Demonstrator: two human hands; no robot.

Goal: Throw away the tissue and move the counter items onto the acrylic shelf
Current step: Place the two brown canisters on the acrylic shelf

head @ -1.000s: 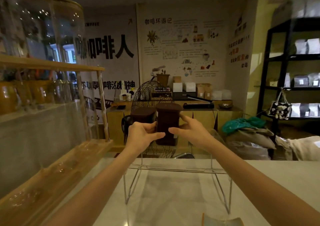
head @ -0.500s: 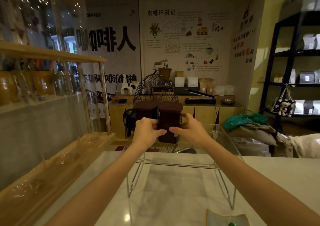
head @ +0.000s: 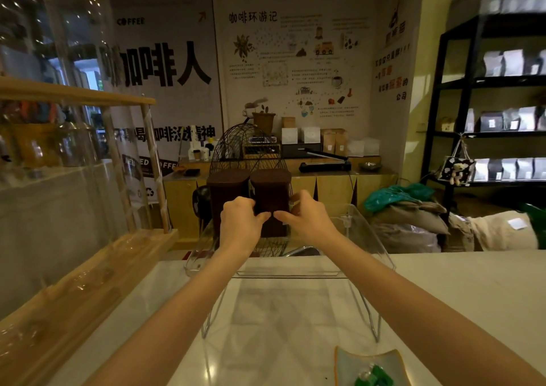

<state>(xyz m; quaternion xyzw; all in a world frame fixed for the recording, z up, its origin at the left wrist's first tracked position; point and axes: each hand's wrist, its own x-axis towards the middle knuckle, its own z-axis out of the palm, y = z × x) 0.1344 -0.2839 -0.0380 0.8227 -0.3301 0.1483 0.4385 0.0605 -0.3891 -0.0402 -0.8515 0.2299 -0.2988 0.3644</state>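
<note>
Right brown canister gripped by both hands: left hand and right hand, fingers curled round it. Held over clear shelf, touching second canister on left. Small dish near edge of counter.

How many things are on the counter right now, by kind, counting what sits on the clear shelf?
Dark brown canisters: 2
Clear acrylic shelf: 1
Small dish with green pieces: 1
Total: 4
</note>
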